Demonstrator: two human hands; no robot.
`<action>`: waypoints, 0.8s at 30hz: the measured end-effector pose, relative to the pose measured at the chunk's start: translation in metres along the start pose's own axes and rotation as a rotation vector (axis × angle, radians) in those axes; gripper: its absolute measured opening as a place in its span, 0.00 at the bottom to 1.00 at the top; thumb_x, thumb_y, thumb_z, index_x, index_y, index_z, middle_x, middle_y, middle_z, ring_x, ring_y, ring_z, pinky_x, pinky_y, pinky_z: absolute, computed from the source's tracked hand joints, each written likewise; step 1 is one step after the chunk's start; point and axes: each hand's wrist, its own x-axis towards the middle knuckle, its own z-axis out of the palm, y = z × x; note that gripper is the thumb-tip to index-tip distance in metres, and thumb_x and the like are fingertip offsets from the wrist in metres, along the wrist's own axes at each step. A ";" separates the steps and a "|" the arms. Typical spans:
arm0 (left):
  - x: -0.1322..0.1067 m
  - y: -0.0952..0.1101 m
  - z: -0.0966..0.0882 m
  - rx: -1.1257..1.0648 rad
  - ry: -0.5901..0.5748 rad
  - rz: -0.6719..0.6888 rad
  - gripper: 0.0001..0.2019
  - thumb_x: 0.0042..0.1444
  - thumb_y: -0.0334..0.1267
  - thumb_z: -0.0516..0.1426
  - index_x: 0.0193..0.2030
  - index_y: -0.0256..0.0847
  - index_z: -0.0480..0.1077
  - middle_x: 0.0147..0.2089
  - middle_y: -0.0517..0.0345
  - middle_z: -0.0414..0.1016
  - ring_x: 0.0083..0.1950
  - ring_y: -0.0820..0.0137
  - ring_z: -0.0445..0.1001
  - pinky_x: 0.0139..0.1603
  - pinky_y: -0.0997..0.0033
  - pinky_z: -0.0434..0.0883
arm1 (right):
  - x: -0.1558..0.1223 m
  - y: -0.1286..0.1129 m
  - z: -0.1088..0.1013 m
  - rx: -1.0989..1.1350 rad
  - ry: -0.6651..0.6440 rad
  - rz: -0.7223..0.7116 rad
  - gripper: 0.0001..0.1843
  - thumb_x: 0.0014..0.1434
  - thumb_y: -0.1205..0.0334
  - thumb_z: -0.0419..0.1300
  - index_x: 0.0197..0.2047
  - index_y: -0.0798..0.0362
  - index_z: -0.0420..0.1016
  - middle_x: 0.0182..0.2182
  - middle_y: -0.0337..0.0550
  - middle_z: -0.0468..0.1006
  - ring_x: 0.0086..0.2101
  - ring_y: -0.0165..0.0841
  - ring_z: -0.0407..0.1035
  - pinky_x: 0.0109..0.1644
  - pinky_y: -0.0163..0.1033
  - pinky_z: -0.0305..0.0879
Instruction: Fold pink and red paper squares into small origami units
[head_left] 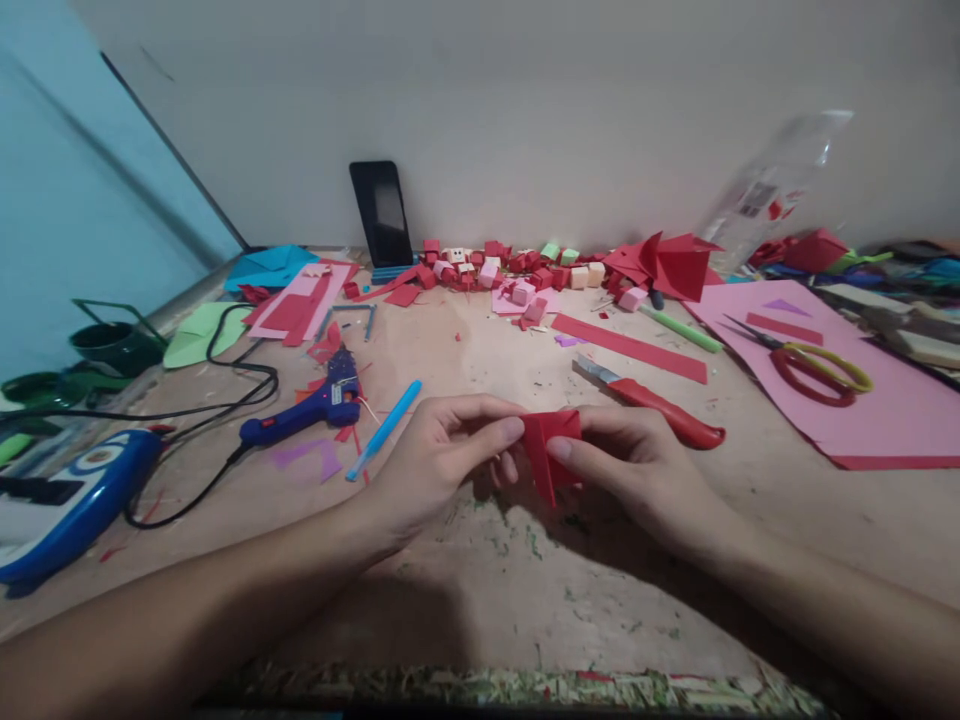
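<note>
A small folded piece of red paper (pixel 553 450) is held just above the worn table (pixel 480 590), in the middle of the view. My left hand (pixel 439 455) pinches its left edge between thumb and fingers. From the right, my right hand (pixel 637 470) grips the paper's other side, thumb on top. Both hands are closed on the paper, and part of it is hidden behind my fingers.
A red utility knife (pixel 652 400) lies just behind my right hand. A blue glue gun (pixel 307 405) with a black cord and a blue pen (pixel 384 430) lie to the left. Scissors (pixel 814 365) rest on pink paper (pixel 885 410) at right. Several small paper cubes (pixel 517 270) and a phone (pixel 382 215) line the wall.
</note>
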 end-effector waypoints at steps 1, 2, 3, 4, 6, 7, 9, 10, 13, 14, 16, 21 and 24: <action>0.000 -0.001 0.000 -0.004 0.000 -0.008 0.09 0.61 0.42 0.64 0.36 0.36 0.78 0.25 0.59 0.76 0.26 0.74 0.72 0.28 0.76 0.69 | 0.000 0.000 0.001 -0.003 0.005 -0.009 0.11 0.62 0.61 0.64 0.29 0.53 0.82 0.23 0.38 0.80 0.23 0.28 0.70 0.27 0.31 0.67; 0.000 -0.001 0.000 -0.006 -0.002 -0.014 0.10 0.61 0.42 0.64 0.35 0.36 0.78 0.25 0.59 0.76 0.25 0.75 0.72 0.28 0.77 0.69 | 0.000 0.000 0.001 -0.012 0.005 -0.023 0.11 0.63 0.62 0.64 0.30 0.54 0.82 0.23 0.38 0.80 0.23 0.28 0.70 0.27 0.31 0.67; 0.001 -0.001 -0.001 -0.008 -0.004 -0.020 0.10 0.61 0.42 0.64 0.34 0.36 0.78 0.25 0.59 0.76 0.25 0.75 0.71 0.28 0.77 0.68 | -0.001 -0.001 0.001 -0.026 0.000 -0.039 0.11 0.63 0.63 0.63 0.30 0.53 0.83 0.23 0.38 0.80 0.23 0.27 0.70 0.28 0.30 0.67; 0.001 -0.001 -0.001 -0.012 -0.002 -0.025 0.10 0.61 0.42 0.64 0.34 0.36 0.77 0.25 0.59 0.76 0.25 0.75 0.71 0.28 0.77 0.68 | -0.001 -0.001 0.001 -0.039 -0.006 -0.056 0.12 0.63 0.63 0.62 0.30 0.53 0.83 0.23 0.38 0.80 0.23 0.27 0.69 0.28 0.30 0.66; 0.001 -0.001 -0.001 -0.023 0.003 -0.033 0.10 0.60 0.42 0.65 0.34 0.37 0.77 0.25 0.59 0.76 0.26 0.75 0.72 0.28 0.77 0.68 | -0.001 -0.002 0.001 -0.055 -0.014 -0.078 0.13 0.64 0.65 0.60 0.30 0.52 0.83 0.23 0.36 0.79 0.23 0.26 0.69 0.28 0.29 0.66; 0.001 -0.001 -0.001 -0.027 0.009 -0.035 0.10 0.60 0.42 0.65 0.35 0.37 0.78 0.25 0.59 0.76 0.26 0.75 0.72 0.28 0.77 0.69 | -0.002 -0.002 0.001 -0.057 -0.015 -0.085 0.14 0.65 0.64 0.59 0.30 0.52 0.83 0.22 0.35 0.78 0.23 0.25 0.69 0.27 0.28 0.65; 0.001 0.001 -0.001 -0.023 0.030 -0.027 0.09 0.61 0.42 0.64 0.37 0.37 0.78 0.25 0.60 0.76 0.26 0.75 0.72 0.28 0.77 0.69 | -0.002 -0.003 0.000 -0.050 -0.009 -0.091 0.16 0.67 0.62 0.59 0.30 0.52 0.82 0.21 0.35 0.76 0.23 0.26 0.70 0.27 0.28 0.65; 0.000 0.002 -0.001 -0.005 0.043 -0.014 0.09 0.61 0.41 0.64 0.37 0.37 0.79 0.25 0.60 0.76 0.26 0.75 0.71 0.28 0.77 0.69 | -0.002 -0.003 0.000 -0.043 -0.006 -0.095 0.16 0.68 0.60 0.60 0.29 0.51 0.82 0.21 0.35 0.75 0.24 0.26 0.70 0.27 0.28 0.65; -0.003 0.008 0.001 0.140 0.079 0.055 0.09 0.63 0.39 0.62 0.35 0.37 0.79 0.25 0.61 0.75 0.27 0.75 0.71 0.29 0.78 0.69 | -0.003 -0.003 0.001 -0.024 -0.013 -0.097 0.10 0.64 0.58 0.66 0.32 0.51 0.83 0.26 0.37 0.80 0.26 0.28 0.73 0.29 0.30 0.68; -0.005 0.009 0.002 0.204 0.085 0.083 0.09 0.63 0.38 0.62 0.34 0.37 0.79 0.26 0.61 0.76 0.27 0.75 0.71 0.29 0.78 0.69 | -0.003 -0.003 0.002 -0.026 -0.017 -0.093 0.08 0.62 0.59 0.67 0.33 0.52 0.84 0.28 0.38 0.82 0.28 0.29 0.75 0.30 0.31 0.69; -0.007 0.013 0.005 0.305 0.084 0.158 0.08 0.63 0.34 0.61 0.33 0.38 0.80 0.28 0.61 0.78 0.28 0.75 0.72 0.30 0.78 0.69 | -0.003 -0.004 0.003 -0.065 -0.016 -0.094 0.05 0.61 0.61 0.68 0.34 0.52 0.84 0.31 0.40 0.84 0.30 0.32 0.76 0.32 0.33 0.70; -0.012 0.015 0.011 0.493 0.101 0.322 0.08 0.62 0.30 0.61 0.36 0.42 0.82 0.36 0.59 0.83 0.35 0.72 0.76 0.36 0.75 0.72 | -0.003 -0.004 0.004 -0.204 -0.026 -0.168 0.10 0.65 0.65 0.62 0.32 0.52 0.81 0.29 0.39 0.82 0.30 0.31 0.74 0.35 0.35 0.68; -0.012 0.014 0.011 0.508 0.115 0.331 0.06 0.62 0.31 0.61 0.38 0.41 0.82 0.37 0.58 0.84 0.35 0.71 0.77 0.36 0.73 0.72 | -0.003 -0.003 0.003 -0.220 -0.041 -0.182 0.12 0.67 0.64 0.61 0.31 0.52 0.80 0.27 0.39 0.81 0.29 0.31 0.73 0.35 0.36 0.67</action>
